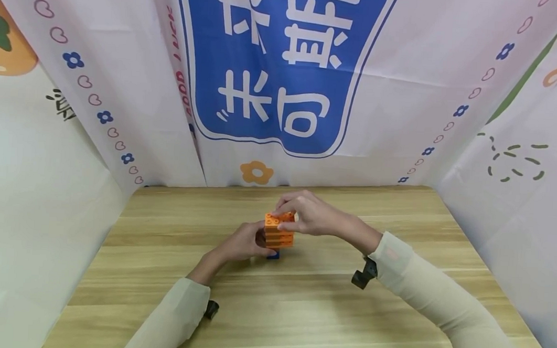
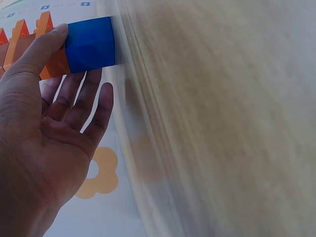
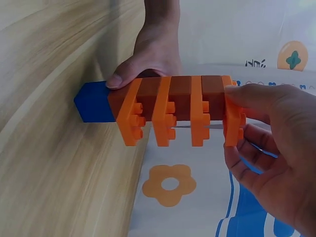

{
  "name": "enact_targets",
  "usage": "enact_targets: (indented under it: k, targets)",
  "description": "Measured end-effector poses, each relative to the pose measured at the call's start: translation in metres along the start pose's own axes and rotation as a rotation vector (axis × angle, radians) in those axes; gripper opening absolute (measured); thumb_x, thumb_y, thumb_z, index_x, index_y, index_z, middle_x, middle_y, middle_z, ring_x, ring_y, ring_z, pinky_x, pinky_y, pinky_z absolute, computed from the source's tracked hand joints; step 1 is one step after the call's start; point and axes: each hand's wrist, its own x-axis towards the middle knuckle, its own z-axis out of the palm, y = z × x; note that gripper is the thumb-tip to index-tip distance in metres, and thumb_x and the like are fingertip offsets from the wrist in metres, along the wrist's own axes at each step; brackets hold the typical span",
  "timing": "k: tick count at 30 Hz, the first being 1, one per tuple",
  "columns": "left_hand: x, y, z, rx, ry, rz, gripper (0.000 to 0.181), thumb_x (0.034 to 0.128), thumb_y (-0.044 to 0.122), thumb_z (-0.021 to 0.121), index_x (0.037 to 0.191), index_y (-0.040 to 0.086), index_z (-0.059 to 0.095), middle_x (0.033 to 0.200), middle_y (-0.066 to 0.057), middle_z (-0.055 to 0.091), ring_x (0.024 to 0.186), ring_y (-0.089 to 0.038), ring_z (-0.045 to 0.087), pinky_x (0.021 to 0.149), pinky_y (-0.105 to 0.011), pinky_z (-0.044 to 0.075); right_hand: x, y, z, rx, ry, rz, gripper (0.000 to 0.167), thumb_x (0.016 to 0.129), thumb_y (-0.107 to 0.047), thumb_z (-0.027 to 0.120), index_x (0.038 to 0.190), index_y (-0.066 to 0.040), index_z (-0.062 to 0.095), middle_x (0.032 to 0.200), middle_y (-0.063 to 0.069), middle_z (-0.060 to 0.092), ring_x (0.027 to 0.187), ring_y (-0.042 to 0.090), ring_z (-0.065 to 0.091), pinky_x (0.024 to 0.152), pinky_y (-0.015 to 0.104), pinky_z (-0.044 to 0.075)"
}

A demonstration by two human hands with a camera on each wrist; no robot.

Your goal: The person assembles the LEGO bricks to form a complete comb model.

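A tower of building bricks (image 1: 275, 237) stands upright on the wooden table. Its base is a blue brick (image 3: 94, 102); above it brown bricks (image 3: 180, 98) alternate with several orange plates, which jut out to one side with studs showing. My left hand (image 1: 243, 240) grips the tower low down, its thumb on the brown brick just above the blue one in the right wrist view. My right hand (image 1: 311, 216) pinches the topmost orange plate (image 3: 231, 129) between thumb and fingers. Part of the tower's far side is hidden by the hands.
The wooden table (image 1: 338, 303) reaches to printed cloth hangings (image 1: 380, 132) behind and on both sides. Dark wrist-worn devices sit at the right cuff (image 1: 365, 273) and left cuff (image 1: 211, 310).
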Motion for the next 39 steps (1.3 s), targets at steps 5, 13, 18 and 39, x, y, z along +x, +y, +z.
enact_targets:
  k: [5, 13, 18, 39]
  targets:
    - [-0.001, -0.001, 0.001, 0.005, -0.001, -0.003, 0.052, 0.0899, 0.014, 0.087, 0.136, 0.006, 0.063, 0.113, -0.004, 0.074, 0.095, -0.014, 0.07, 0.084, -0.029, 0.061, -0.006, 0.004, 0.007, 0.037, 0.041, 0.017, 0.028, 0.094, -0.015, 0.083, 0.119, -0.006, 0.08, 0.112, 0.003, 0.075, 0.097, 0.013, 0.07, 0.086, 0.024, 0.059]
    - [-0.001, -0.003, 0.003, 0.015, -0.001, 0.003, 0.058, 0.0901, 0.017, 0.088, 0.141, 0.009, 0.061, 0.117, -0.001, 0.073, 0.097, -0.013, 0.07, 0.085, -0.029, 0.06, -0.019, 0.013, 0.018, 0.115, 0.146, -0.035, 0.031, 0.095, -0.019, 0.082, 0.124, -0.008, 0.078, 0.12, 0.004, 0.076, 0.107, 0.017, 0.072, 0.09, 0.033, 0.06]
    - [-0.001, -0.002, 0.003, 0.01, 0.005, 0.009, 0.061, 0.0898, 0.014, 0.087, 0.144, 0.007, 0.06, 0.119, -0.001, 0.073, 0.098, -0.014, 0.069, 0.085, -0.03, 0.06, -0.03, 0.021, 0.024, 0.161, 0.21, -0.067, 0.042, 0.09, -0.016, 0.087, 0.129, -0.006, 0.075, 0.128, 0.008, 0.074, 0.116, 0.023, 0.07, 0.094, 0.038, 0.06]
    - [-0.004, 0.0, 0.002, 0.009, 0.042, -0.011, 0.062, 0.0919, 0.02, 0.086, 0.146, 0.007, 0.057, 0.12, -0.003, 0.073, 0.1, -0.015, 0.069, 0.088, -0.032, 0.06, -0.046, 0.039, 0.06, 0.309, 0.329, -0.094, 0.071, 0.081, 0.006, 0.089, 0.146, 0.004, 0.058, 0.135, 0.019, 0.069, 0.114, 0.032, 0.071, 0.084, 0.042, 0.064]
